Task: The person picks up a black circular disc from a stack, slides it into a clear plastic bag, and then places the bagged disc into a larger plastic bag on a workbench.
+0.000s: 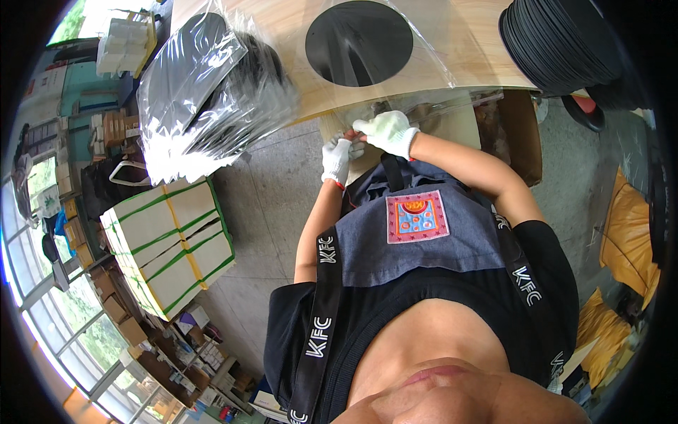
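My left hand [340, 157] and my right hand [386, 133], both in white knit gloves, meet just below the table's front edge. Fingers of both are bent and pressed together, almost touching. Bare fingertips show at the left glove; what the fingers pinch, if anything, is too small to tell. Beyond them a flat black disc [360, 42] lies on the wooden table [462, 53], with clear plastic film [432, 49] around it. To the left is a pile of black discs in clear plastic bags [212, 92], hanging over the table edge.
A tall stack of black discs [558, 46] stands at the table's right. Under the table edge is an open cardboard box [520, 134]. White cartons bound with green and yellow straps [169, 244] stand on the floor at left. Orange-yellow sacks [625, 237] lie at right.
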A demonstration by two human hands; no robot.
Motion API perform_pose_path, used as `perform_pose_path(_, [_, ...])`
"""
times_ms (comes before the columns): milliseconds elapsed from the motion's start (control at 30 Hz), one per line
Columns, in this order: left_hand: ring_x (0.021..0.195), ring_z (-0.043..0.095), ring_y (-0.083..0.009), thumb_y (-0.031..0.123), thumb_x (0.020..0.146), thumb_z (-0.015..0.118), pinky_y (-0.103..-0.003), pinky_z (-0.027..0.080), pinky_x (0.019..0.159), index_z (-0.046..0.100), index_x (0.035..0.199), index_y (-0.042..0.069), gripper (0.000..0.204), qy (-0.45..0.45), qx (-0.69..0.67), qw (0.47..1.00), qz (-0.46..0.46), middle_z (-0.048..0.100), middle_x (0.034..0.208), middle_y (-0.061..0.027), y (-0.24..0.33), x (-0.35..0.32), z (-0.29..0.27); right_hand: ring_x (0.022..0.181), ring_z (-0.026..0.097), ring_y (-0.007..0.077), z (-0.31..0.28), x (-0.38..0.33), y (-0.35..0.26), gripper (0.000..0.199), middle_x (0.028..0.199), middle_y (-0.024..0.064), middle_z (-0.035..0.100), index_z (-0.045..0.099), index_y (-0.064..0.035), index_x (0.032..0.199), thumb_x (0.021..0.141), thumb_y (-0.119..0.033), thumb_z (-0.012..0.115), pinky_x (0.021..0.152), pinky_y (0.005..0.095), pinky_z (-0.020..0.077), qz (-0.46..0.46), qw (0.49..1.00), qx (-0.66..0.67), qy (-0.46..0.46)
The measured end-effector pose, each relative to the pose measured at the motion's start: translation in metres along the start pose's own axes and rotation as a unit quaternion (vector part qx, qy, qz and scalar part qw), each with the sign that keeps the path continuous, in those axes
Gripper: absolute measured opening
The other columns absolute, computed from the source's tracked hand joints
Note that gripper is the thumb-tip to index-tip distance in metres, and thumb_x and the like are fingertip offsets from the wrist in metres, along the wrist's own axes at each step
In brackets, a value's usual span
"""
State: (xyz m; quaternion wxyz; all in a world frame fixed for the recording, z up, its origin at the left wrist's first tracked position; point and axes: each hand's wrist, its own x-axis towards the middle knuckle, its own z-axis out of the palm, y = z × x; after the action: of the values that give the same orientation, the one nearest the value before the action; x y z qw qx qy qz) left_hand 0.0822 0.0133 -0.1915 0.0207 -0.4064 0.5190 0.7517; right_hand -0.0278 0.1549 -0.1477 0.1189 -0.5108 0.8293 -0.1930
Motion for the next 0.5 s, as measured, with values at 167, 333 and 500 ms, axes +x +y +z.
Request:
perform_pose_path(167, [0.062,0.065,-0.0177,0.02,0.094,0.055,-0.028,0.056,0.056,0.062,0.099,-0.001,0.023,-0.016,-0.012,1.0,-0.015,0.068,0.084,-0.0118,0.001,-0.002,-0.009,0.059,0.065,0.0286,0.01,0.008,-0.012,0.014,0.065,0.0081,0.063,0.056,-0.0178,0.091,0.085,-0.031,0.058,0.048,0.0441,0.0476,-0.035,0.996,-0.058,0.057])
perform_pose_path(333, [0.065,0.066,-0.0201,0.023,0.094,0.058,-0.03,0.056,0.058,0.062,0.1,0.0,0.024,-0.015,-0.036,0.999,-0.003,0.069,0.084,-0.0119,0.007,-0.005,-0.007,0.056,0.064,0.0235,0.0,-0.005,0.005,0.012,0.059,0.0088,0.061,0.058,-0.0148,0.088,0.084,-0.025,0.063,0.05,0.036,0.0488,-0.081,0.985,0.13,0.079])
perform_pose_path(500, [0.064,0.066,-0.0189,0.027,0.091,0.062,-0.029,0.055,0.059,0.064,0.1,-0.003,0.032,-0.011,0.049,0.999,-0.013,0.069,0.083,-0.016,-0.001,-0.009,-0.034,0.051,0.048,0.0097,-0.075,-0.172,0.163,0.02,0.066,-0.0028,0.052,0.056,-0.0097,0.086,0.097,-0.024,0.048,0.046,0.0191,0.0398,0.144,0.323,0.922,0.157])
